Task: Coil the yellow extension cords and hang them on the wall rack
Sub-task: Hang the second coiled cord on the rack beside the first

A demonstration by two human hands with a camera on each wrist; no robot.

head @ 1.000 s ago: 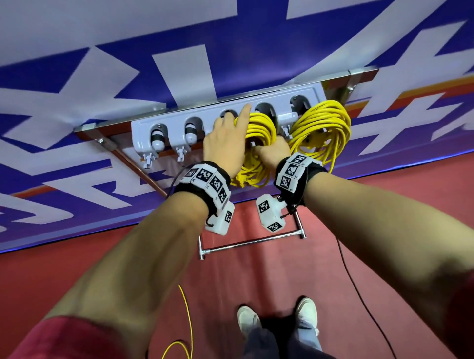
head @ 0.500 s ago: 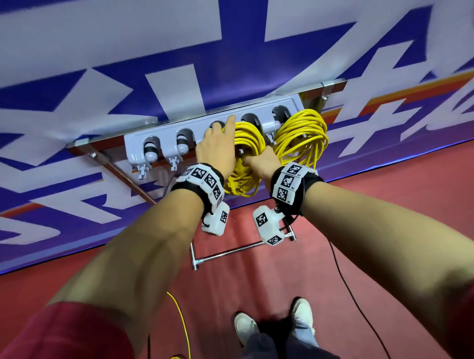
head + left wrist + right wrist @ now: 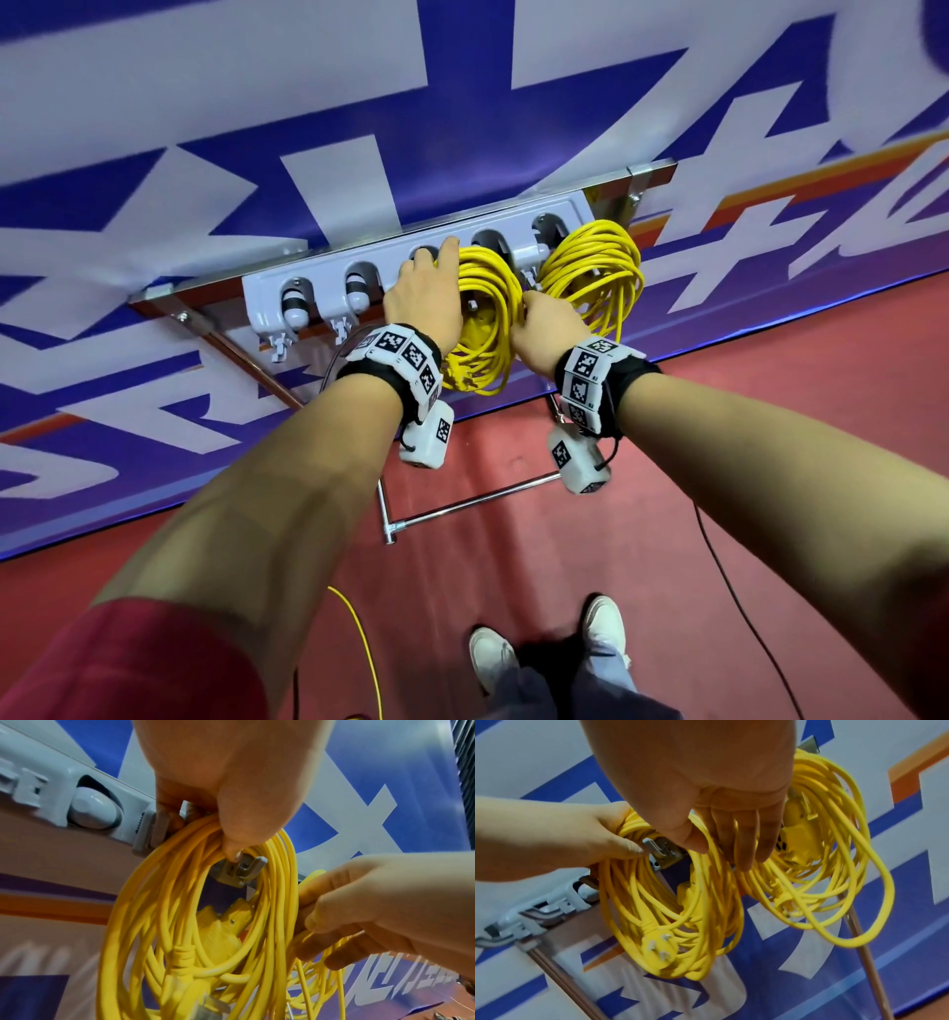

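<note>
A grey wall rack (image 3: 328,267) carries two coiled yellow extension cords. The right coil (image 3: 595,272) (image 3: 834,862) hangs free from its hook. My left hand (image 3: 421,298) (image 3: 231,833) grips the top of the left coil (image 3: 488,318) (image 3: 159,923), and its thumb tip touches a grey hook (image 3: 241,870). My right hand (image 3: 549,324) (image 3: 372,902) holds the right-side strands of the same coil, which pass between thumb and fingers (image 3: 731,845). The coil's plug (image 3: 657,947) dangles at the bottom.
A blue and white banner (image 3: 462,128) covers the wall behind the rack. Below it on the red floor are a metal stand bar (image 3: 472,501), a loose yellow cord (image 3: 359,632), a black cable (image 3: 729,575) and my shoes (image 3: 606,622). Two rack hooks (image 3: 280,347) at left are bare.
Both hands stay on the left coil at the rack. The head view has shifted a little, otherwise nothing visibly moved.
</note>
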